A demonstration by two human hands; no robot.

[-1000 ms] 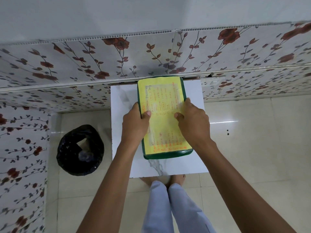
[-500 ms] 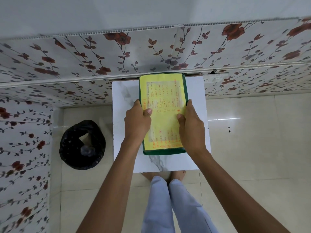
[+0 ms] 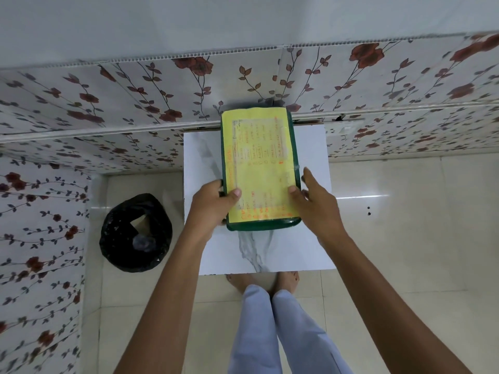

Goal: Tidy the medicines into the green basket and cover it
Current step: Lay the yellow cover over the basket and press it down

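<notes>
Nearly done: green basket (image 3: 263, 225) covered by yellow sheet (image 3: 259, 163); left hand (image 3: 213, 203) clasped at 9 o'clock edge, right hand (image 3: 316, 203) fingers spread, barely touching.

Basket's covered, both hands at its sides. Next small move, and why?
Probably let go with both hands. The yellow sheet already lies flat over the green basket, which rests on the white table. The left hand grips its edge; the right hand looks half open.
</notes>
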